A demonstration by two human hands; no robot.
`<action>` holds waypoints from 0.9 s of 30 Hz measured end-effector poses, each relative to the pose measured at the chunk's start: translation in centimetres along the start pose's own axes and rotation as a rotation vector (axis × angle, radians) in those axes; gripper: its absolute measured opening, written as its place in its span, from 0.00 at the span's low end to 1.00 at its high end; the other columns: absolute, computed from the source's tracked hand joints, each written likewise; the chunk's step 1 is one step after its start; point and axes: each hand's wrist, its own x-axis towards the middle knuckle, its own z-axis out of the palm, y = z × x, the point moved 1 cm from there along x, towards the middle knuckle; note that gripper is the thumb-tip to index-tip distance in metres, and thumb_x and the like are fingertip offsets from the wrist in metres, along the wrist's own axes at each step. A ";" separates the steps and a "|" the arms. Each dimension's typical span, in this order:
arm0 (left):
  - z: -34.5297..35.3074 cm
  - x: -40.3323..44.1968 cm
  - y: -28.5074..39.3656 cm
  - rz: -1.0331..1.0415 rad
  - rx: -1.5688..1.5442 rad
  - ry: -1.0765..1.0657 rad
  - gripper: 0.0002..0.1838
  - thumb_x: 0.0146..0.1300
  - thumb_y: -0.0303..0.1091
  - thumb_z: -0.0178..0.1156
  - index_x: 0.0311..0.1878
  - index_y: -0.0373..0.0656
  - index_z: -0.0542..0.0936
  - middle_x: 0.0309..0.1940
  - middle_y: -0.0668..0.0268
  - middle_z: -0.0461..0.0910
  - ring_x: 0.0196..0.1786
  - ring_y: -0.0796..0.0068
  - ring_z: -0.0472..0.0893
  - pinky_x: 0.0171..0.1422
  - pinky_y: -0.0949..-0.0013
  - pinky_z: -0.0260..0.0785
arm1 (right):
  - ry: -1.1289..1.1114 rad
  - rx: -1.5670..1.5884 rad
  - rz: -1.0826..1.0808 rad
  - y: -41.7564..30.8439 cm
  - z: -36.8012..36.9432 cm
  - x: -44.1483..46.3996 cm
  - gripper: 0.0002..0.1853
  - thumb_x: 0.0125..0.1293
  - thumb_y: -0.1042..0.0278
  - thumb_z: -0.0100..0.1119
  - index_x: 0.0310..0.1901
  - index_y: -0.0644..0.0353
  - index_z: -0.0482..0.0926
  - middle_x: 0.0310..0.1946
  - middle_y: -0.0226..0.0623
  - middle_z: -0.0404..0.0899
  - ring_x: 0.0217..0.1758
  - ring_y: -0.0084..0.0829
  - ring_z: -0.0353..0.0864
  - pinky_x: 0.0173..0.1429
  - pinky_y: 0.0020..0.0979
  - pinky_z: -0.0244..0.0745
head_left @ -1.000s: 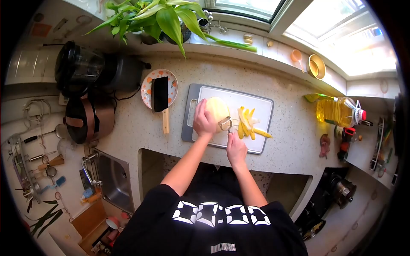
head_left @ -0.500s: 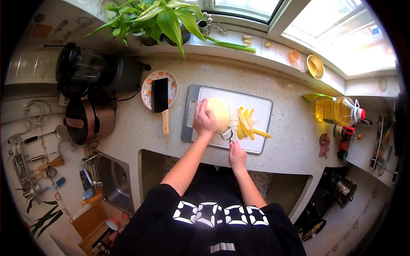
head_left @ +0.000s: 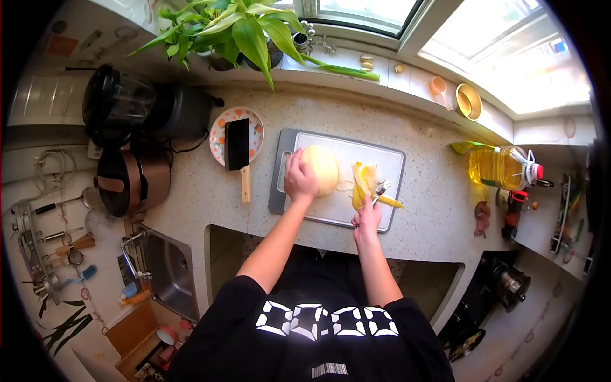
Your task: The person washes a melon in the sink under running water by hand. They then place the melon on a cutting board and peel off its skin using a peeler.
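Fruit (head_left: 324, 170), pale yellow and rounded, is sitting on the left half of the cutting board (head_left: 391, 165). The person's left hand (head_left: 300, 178) is clasping its left side, fingers and thumb curving onto the surface. On the right half of the board, yellow peelings (head_left: 363, 178) are lying in a small heap. Just beside them, over the board's near edge, the right hand (head_left: 367, 218) is gripping a metal peeler (head_left: 383, 187); whether the peeler's head is touching the strips, one cannot tell.

To the left of the board, a cleaver (head_left: 237, 145) is lying with its dark blade across an orange-spotted plate (head_left: 217, 137), its wooden handle extending off the rim toward the person. Farther left of the board, a rice cooker (head_left: 140, 178) and a blender (head_left: 114, 102) are standing. Well to the board's right, a bottle of yellow oil (head_left: 499, 165) is standing. Beyond the board's far edge, a leafy plant (head_left: 245, 32), a green stalk (head_left: 344, 68) and a yellow bowl (head_left: 468, 102) are lining the window sill (head_left: 417, 83).
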 end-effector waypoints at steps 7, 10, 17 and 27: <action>-0.2 -0.2 0.2 0.029 -0.046 0.014 0.22 0.71 0.35 0.48 0.62 0.41 0.83 0.62 0.56 0.82 0.63 0.51 0.80 0.68 0.59 0.72 | -0.125 0.066 0.186 -2.1 1.2 -1.5 0.17 0.81 0.49 0.47 0.54 0.55 0.72 0.19 0.23 0.59 0.13 0.19 0.52 0.18 0.29 0.49; -0.5 -0.1 0.3 0.057 -0.050 -0.002 0.22 0.71 0.36 0.51 0.63 0.40 0.82 0.62 0.53 0.81 0.65 0.50 0.79 0.70 0.59 0.71 | -0.174 -0.163 0.035 -1.8 1.0 -1.6 0.22 0.83 0.45 0.40 0.54 0.56 0.73 0.19 0.23 0.60 0.13 0.18 0.52 0.17 0.25 0.47; -0.7 -0.3 -0.1 0.102 -0.072 -0.017 0.22 0.73 0.39 0.54 0.64 0.38 0.81 0.63 0.50 0.80 0.65 0.49 0.79 0.71 0.58 0.69 | -0.258 -0.460 -0.134 -0.1 -5.3 1.8 0.22 0.81 0.44 0.45 0.54 0.54 0.78 0.22 0.37 0.74 0.19 0.35 0.72 0.24 0.38 0.66; -0.8 -0.4 0.0 0.105 -0.052 -0.042 0.25 0.72 0.44 0.56 0.66 0.41 0.79 0.64 0.51 0.79 0.66 0.49 0.78 0.71 0.58 0.69 | 0.097 -1.064 -0.653 -2.4 -8.7 -1.1 0.16 0.76 0.51 0.57 0.51 0.56 0.80 0.35 0.50 0.86 0.39 0.54 0.86 0.42 0.48 0.78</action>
